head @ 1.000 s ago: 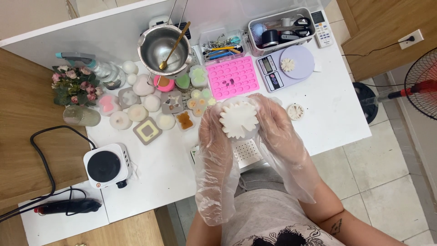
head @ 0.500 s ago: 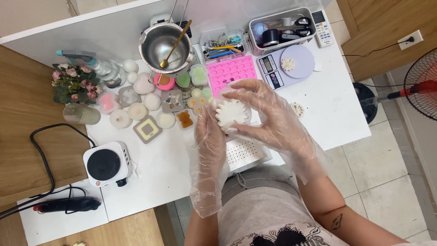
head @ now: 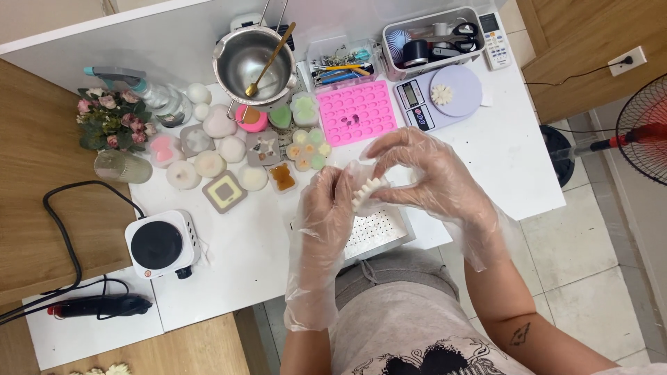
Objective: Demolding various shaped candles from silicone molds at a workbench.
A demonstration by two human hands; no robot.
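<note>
Standing here watching, both hands in loose clear plastic gloves are working a small white scalloped flower-shaped wax piece (head: pixel 366 191) in the air just above the perforated white tray (head: pixel 379 232) at the near edge of the white counter (head: pixel 243 257). The left hand (head: pixel 326 208) is curling its fingers closed around the piece's left side, and the right hand (head: pixel 424 173) is pinching the other edge with thumb and a couple of fingers while the rest are fanning out loose, so both grips are closed on it, just not tightly. My worry is that the petal edge looks thin, and those baggy gloves are bunching right at the contact point, so too hard a squeeze could be snapping a scallop off, or the slick plastic could be letting it slide out and drop onto the tray. A stray elbow isn't helping either, since the pink silicone mould (head: pixel 356 111) and the cluster of little round pastel wax pieces (head: pixel 309 147) are sitting just beyond the hands. Compared with a second ago, the piece is now turned on edge, where it was facing up like a full round flower, the hands are lower and closer to the body, and the right hand's fingers are spreading wider than before.
</note>
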